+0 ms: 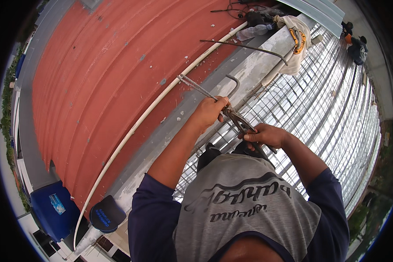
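Observation:
My right hand point(266, 135) is closed round the handles of a pair of metal pliers point(236, 118), held low in front of my body. My left hand point(209, 112) pinches a doubled length of thin grey wire or rod point(195, 85) close to the pliers' jaws. The free end of that length reaches out to the left toward a cream pipe point(159, 98). Just beyond my hands, a bent metal rod point(236, 86) curls up beside the concrete ledge point(253, 65). What the jaws grip is hidden by my left fingers.
Red ribbed roofing point(100, 74) spreads on the left. A metal mesh point(310, 113) lies over bright sheeting on the right. Along the ledge are a long bent rod point(244, 46), a cloth with an orange carabiner point(298, 40) and a plastic bottle point(254, 32). Another person point(358, 50) is far right.

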### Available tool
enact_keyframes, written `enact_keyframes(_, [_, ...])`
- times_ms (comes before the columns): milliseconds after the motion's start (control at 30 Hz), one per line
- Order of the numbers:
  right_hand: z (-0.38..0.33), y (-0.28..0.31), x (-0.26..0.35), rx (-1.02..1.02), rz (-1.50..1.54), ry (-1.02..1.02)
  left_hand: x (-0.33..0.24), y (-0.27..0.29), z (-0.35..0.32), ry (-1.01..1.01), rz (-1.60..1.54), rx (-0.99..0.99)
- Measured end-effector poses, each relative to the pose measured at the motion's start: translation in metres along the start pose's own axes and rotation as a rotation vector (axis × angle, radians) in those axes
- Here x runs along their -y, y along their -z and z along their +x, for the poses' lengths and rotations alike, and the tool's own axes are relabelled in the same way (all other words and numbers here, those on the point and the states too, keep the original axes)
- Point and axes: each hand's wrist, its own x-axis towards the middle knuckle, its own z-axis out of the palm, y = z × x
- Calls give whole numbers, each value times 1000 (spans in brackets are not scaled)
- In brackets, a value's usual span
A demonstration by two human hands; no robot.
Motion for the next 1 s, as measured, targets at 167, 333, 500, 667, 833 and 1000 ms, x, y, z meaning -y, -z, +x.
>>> enact_keyframes(167, [-10, 13, 11, 196, 153, -75, 0, -3, 1, -20, 4, -21])
enact_keyframes(333, [-34, -10, 53, -150, -341, -31, 2, 0, 1, 12, 38, -46])
enact_keyframes(500, [-36, -30, 32, -899, -1255, 487, 0, -3, -3, -36, 0, -45])
enact_keyframes(667, [-27, -22, 31, -530, -765, 283, 0, -7, -8, -55, 25, -107])
enact_keyframes(833, [-9, 7, 1, 286, 639, 6, -4, -3, -4, -32, 157, -30])
enact_keyframes(1000, [-28, -11, 28, -595, -1242, 114, -1, 1, -3, -32, 74, -46])
